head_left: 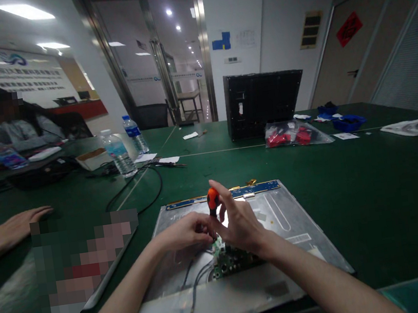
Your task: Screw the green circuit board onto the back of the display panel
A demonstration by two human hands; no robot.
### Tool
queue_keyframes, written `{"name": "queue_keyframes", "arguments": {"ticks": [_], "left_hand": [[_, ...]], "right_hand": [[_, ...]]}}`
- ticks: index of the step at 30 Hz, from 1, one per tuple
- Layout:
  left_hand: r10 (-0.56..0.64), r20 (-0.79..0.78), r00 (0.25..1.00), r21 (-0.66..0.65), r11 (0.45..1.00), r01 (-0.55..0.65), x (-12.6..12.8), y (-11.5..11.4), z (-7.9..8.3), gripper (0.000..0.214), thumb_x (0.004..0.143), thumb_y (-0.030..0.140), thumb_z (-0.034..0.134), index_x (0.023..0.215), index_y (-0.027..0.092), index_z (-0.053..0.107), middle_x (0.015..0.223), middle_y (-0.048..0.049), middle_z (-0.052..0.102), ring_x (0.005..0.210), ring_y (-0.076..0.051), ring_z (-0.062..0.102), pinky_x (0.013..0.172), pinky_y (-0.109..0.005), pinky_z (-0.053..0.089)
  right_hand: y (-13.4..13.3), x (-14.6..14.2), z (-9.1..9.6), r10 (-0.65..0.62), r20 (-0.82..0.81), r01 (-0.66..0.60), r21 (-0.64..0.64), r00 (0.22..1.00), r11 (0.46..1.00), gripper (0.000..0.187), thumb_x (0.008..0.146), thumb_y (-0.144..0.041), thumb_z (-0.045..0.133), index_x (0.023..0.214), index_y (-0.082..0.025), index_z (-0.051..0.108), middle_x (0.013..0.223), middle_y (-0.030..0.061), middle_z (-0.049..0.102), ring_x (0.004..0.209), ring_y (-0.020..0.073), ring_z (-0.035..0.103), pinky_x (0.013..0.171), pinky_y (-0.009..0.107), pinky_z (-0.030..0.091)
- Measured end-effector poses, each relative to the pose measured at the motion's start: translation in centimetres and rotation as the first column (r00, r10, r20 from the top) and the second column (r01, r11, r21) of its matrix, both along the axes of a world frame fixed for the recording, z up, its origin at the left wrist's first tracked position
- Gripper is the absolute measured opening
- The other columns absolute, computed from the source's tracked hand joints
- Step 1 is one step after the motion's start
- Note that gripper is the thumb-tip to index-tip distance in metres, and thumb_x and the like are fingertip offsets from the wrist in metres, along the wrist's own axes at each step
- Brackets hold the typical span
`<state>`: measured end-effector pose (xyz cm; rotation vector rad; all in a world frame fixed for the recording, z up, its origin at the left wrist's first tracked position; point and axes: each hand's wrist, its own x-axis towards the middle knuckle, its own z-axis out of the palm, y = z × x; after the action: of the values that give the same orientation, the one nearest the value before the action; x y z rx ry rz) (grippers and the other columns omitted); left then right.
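A flat metal monitor back panel (295, 217) lies on the green table in front of me, with a green circuit board (229, 262) and grey wires (195, 277) near its front. My right hand (238, 225) is closed around a screwdriver with an orange and black handle (212, 200), held upright over the board. My left hand (186, 232) pinches at the screwdriver's lower shaft just above the board; what its fingertips hold is too small to make out.
Another person's hand (17, 227) rests on the table at the left beside a pixelated area. Two water bottles (119, 153), black cables (139, 187), a black panel (259, 102), a bag of red parts (295, 134) and blue items (344, 119) sit further back. A seated person (13, 122) is at far left.
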<state>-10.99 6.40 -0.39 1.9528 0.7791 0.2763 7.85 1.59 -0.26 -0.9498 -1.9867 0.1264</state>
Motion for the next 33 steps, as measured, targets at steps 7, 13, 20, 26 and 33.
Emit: {"name": "queue_keyframes", "arguments": {"ticks": [7,13,20,26,33], "left_hand": [[-0.014,-0.022,1.000,0.018,1.000,0.014,-0.14,0.25,-0.17,0.010,0.069,0.025,0.069,0.074,0.016,0.068,0.072,0.0004,0.059,0.067,-0.016,0.052,0.060,-0.025,0.040],[-0.017,-0.072,0.997,0.063,0.998,0.022,-0.59,0.70,-0.83,0.017,0.071,0.029,0.070,0.082,0.016,0.071,0.071,0.0003,0.060,0.066,-0.016,0.050,0.061,-0.024,0.041],[-0.013,-0.072,0.997,0.061,0.998,0.018,-0.57,0.54,-0.67,0.017,0.071,0.029,0.069,0.082,0.016,0.071,0.070,0.0007,0.059,0.066,-0.016,0.050,0.061,-0.024,0.040],[-0.010,-0.057,0.998,0.051,0.999,0.013,-0.48,0.51,-0.66,0.016,0.070,0.029,0.069,0.079,0.016,0.069,0.069,0.0011,0.056,0.064,-0.015,0.048,0.060,-0.024,0.039],[0.004,-0.065,0.998,0.039,0.999,-0.001,-0.33,0.41,-0.29,0.016,0.069,0.030,0.070,0.077,0.017,0.069,0.067,0.0012,0.057,0.064,-0.016,0.050,0.059,-0.024,0.039]], "right_hand": [[-0.03,0.01,-0.01,-0.016,-0.070,0.020,0.065,0.997,0.998,0.076,0.085,-0.019,0.054,0.149,-0.018,0.012,0.073,-0.0016,0.063,0.054,0.0143,0.060,0.049,0.026,0.046],[0.17,0.19,-0.02,-0.046,-0.109,0.053,0.055,0.993,0.997,0.074,0.088,-0.023,0.053,0.149,-0.017,0.011,0.083,0.0018,0.064,0.055,0.0140,0.061,0.049,0.027,0.048],[0.06,0.20,0.21,-0.045,-0.143,0.060,0.098,0.989,0.993,0.066,0.091,-0.026,0.050,0.147,-0.019,0.016,0.078,-0.0005,0.061,0.053,0.0133,0.060,0.046,0.026,0.044],[0.12,0.23,0.10,-0.042,-0.118,0.052,0.082,0.992,0.995,0.068,0.091,-0.025,0.050,0.147,-0.017,0.013,0.080,0.0007,0.063,0.054,0.0138,0.061,0.047,0.027,0.046],[0.14,0.33,0.03,-0.034,-0.090,0.039,0.055,0.995,0.998,0.073,0.088,-0.023,0.053,0.148,-0.016,0.012,0.080,0.0010,0.064,0.055,0.0144,0.062,0.047,0.027,0.047]]}}
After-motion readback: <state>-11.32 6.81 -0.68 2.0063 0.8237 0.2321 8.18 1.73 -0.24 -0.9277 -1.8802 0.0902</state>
